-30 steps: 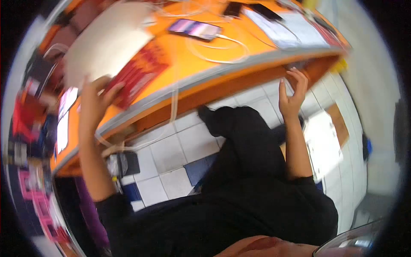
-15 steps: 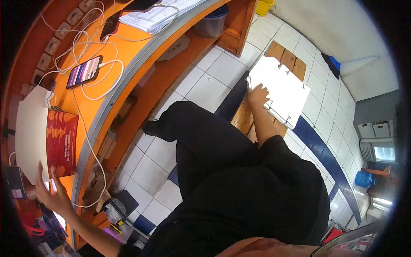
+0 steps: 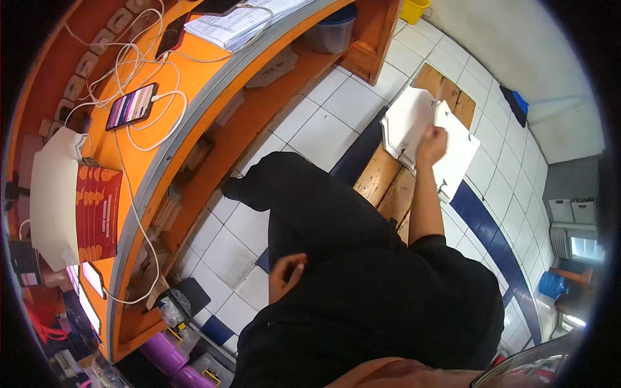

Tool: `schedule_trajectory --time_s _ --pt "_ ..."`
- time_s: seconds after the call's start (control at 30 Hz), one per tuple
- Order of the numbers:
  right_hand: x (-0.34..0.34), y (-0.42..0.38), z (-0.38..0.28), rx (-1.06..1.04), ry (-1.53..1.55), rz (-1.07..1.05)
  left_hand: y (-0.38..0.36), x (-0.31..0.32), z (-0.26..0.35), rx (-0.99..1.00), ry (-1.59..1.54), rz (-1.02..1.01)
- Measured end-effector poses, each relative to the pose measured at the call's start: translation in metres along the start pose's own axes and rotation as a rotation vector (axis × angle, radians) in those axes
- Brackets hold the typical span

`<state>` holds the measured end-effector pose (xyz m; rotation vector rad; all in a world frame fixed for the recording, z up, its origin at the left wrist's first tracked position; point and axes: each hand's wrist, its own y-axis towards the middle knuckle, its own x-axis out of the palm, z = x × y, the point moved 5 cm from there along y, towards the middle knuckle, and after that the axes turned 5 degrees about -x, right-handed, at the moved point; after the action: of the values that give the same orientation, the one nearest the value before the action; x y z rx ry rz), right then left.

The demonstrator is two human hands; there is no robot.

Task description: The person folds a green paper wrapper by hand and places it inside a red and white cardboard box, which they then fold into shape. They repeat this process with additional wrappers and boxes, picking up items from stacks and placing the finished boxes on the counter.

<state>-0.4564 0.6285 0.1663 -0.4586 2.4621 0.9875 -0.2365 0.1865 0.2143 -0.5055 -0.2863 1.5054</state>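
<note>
My right hand (image 3: pixel 432 146) is closed above the stack of white boards (image 3: pixel 458 155), which lies on a wooden bench (image 3: pixel 391 187). What its fingers hold, if anything, is hidden. Beside it, one white board (image 3: pixel 404 123) sits offset to the left of the others, with a blurred edge near my fingers. Small dark clips or tabs show at the stack's edges. Over my lap, my left hand (image 3: pixel 286 275) is loosely curled, thumb and fingers apart, holding nothing. On the orange counter, red printed boxes (image 3: pixel 100 210) stand beside a large white board stack (image 3: pixel 55 200).
The curved orange counter (image 3: pixel 146 149) on the left bears a charging phone (image 3: pixel 131 107), tangled white cables and a stack of papers (image 3: pixel 226 27). A plastic container (image 3: pixel 331 31) sits under it. Purple items (image 3: pixel 165 352) lie at the bottom left.
My left hand has left the white stack and red boxes and come to my lap. My right hand has moved up over the boards and closed; a white board now lies offset leftward.
</note>
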Motion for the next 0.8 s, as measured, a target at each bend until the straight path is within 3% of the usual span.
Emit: schedule_trajectory --time_s 0.03,0.07,0.13,0.2,0.27,0.3,0.33,0.37,0.4,0.47,0.5,0.53,0.6,0.67,0.7,0.77,0.8 --pt "-0.017 0.01 -0.009 -0.074 0.034 0.137 0.002 -0.003 0.016 0.128 0.133 0.064" --pt "-0.033 0.02 -0.023 -0.151 -0.049 0.249 0.005 -0.004 0.025 0.129 0.125 0.079" --pt "-0.054 0.038 -0.058 -0.201 -0.047 0.251 0.011 -0.005 0.042 0.172 0.122 0.011" --pt "-0.067 0.05 -0.107 -0.251 0.171 -0.021 0.015 -0.008 0.051 0.14 0.164 -0.063" --pt "-0.077 0.037 -0.17 -0.42 0.461 -0.451 0.017 -0.003 0.068 -0.005 0.038 -0.259" --pt "-0.081 0.016 -0.199 -0.468 0.532 -0.706 0.024 -0.007 0.069 -0.003 0.039 -0.244" --pt "-0.087 -0.011 -0.228 -0.517 0.599 -0.962 0.032 -0.01 0.07 0.051 -0.161 -0.307" --pt "-0.094 -0.041 -0.258 -0.778 0.577 -1.172 0.037 -0.013 0.075 0.109 -0.361 -0.37" --pt "-0.102 -0.078 -0.279 -0.908 0.574 -1.31 0.04 -0.017 0.078 0.118 -0.363 -0.353" --pt "-0.126 -0.156 -0.306 -1.314 0.783 -1.444 0.044 -0.029 0.079 0.055 -0.7 -0.254" --pt "-0.142 -0.184 -0.318 -1.445 0.889 -1.556 0.049 -0.044 0.062 -0.101 -0.633 -0.014" --pt "-0.154 -0.206 -0.323 -1.586 0.895 -1.538 0.041 -0.051 0.076 -0.186 -0.491 0.069" --pt "-0.154 -0.213 -0.331 -1.567 0.965 -1.583 0.036 -0.071 0.065 -0.13 -0.422 0.121" --pt "-0.143 -0.187 -0.344 -1.348 1.143 -1.658 0.029 -0.093 0.041 -0.078 -0.55 0.181" --pt "-0.126 -0.174 -0.347 -1.231 1.116 -1.573 0.022 -0.104 0.029 -0.035 -0.665 0.21" --pt "-0.102 -0.13 -0.352 -1.065 0.734 -1.116 0.003 -0.134 0.007 -0.034 -0.7 0.261" --pt "-0.075 -0.117 -0.341 -0.905 0.739 -0.868 -0.007 -0.148 -0.006 -0.05 -0.728 0.285"
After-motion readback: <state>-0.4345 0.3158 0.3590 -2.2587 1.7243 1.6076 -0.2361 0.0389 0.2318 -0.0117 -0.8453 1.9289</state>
